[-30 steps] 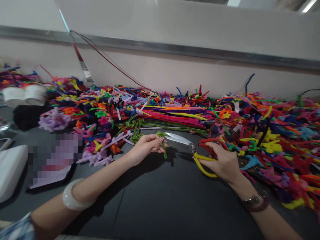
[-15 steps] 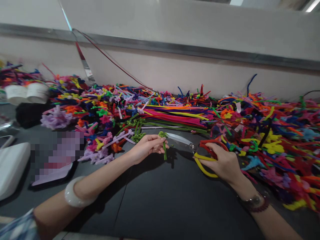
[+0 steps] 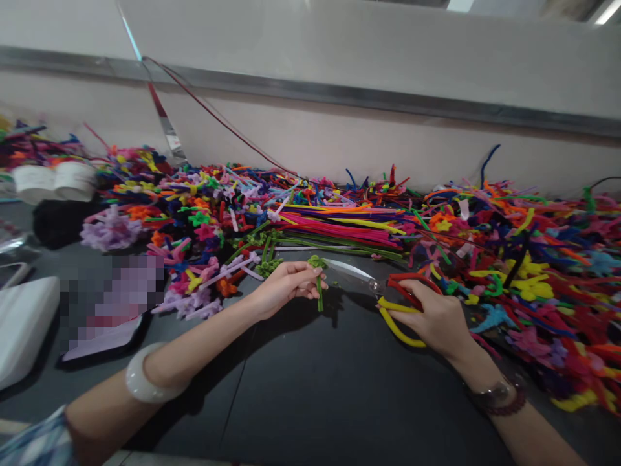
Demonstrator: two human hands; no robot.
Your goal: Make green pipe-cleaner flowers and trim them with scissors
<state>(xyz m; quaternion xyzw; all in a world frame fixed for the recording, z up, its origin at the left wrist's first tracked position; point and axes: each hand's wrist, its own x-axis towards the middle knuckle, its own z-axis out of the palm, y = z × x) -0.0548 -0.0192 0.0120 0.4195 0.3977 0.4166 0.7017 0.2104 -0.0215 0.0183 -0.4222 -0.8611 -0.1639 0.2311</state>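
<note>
Pinched in the fingers of my left hand (image 3: 294, 282) is a green pipe-cleaner flower (image 3: 317, 262), its short stem pointing down over the dark table. My right hand (image 3: 431, 317) grips scissors (image 3: 373, 285) with one red and one yellow handle. Their blades reach left, and the tips are at the flower head; I cannot tell whether they touch it. More green pipe-cleaner flowers (image 3: 268, 266) lie just beyond my left wrist. Behind both hands is a bundle of straight pipe cleaners (image 3: 339, 226) in pink, yellow, purple and green.
Heaps of coloured pipe-cleaner flowers (image 3: 533, 278) spread along the right and back. At left are a phone (image 3: 109, 340), a white box (image 3: 24, 323), a black object (image 3: 63, 223) and white cups (image 3: 72, 181). A cable (image 3: 218, 123) hangs before the wall.
Both hands keep nearly the same place, with the flower and scissors still held. The scissors' yellow handle has shifted very slightly.
</note>
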